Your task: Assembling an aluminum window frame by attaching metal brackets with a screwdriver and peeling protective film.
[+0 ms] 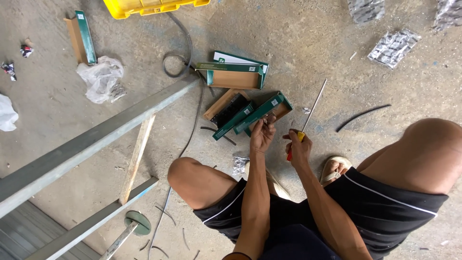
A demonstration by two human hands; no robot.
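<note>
I squat over a concrete floor. My right hand [299, 148] grips a screwdriver [310, 111] by its yellow and red handle, the long metal shaft pointing away from me. My left hand [263, 133] pinches a small part, too small to make out, just above an open green and brown cardboard box [263, 112]. A second box [229, 109] beside it holds a black metal piece. A third open box [234, 73] lies farther off.
A grey metal frame [91, 139] slants across the left. A black cable [185, 53] loops toward a yellow crate [149, 6]. A plastic bag [102, 79], another box [83, 37] and silver foil packets [393, 46] lie around. A black strip [362, 117] lies at right.
</note>
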